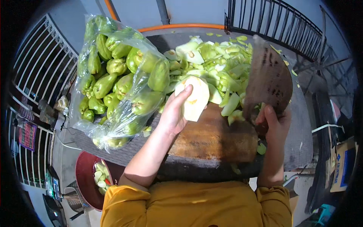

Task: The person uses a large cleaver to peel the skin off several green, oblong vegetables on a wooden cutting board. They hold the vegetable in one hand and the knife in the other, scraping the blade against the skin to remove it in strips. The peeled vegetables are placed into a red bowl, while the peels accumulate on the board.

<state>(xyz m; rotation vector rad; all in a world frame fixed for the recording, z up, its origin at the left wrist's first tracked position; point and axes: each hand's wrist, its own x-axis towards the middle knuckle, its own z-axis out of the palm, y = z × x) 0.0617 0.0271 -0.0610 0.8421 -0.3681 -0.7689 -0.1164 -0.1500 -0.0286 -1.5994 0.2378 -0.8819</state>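
In my left hand [174,112] is a peeled piece of chayote [198,100] with a flat pale cut face, the thumb pressed on that face. My right hand [277,123] grips a large wide-bladed cleaver [268,76], raised to the right of the piece. The blade is dark, slightly blurred and points away from me; my fingers hide most of its handle. Below and between my hands lies a thick wooden chopping board [215,139]. A heap of green chayote peelings and offcuts [218,65] spreads beyond the board.
On the left of the grey woven-textured table [297,147] lies a clear plastic bag [88,127] of whole green chayotes [105,85]. A dark red bucket [85,178] holding pale cut pieces [100,176] stands below the table's left side. Black metal railings [278,28] border the far right.
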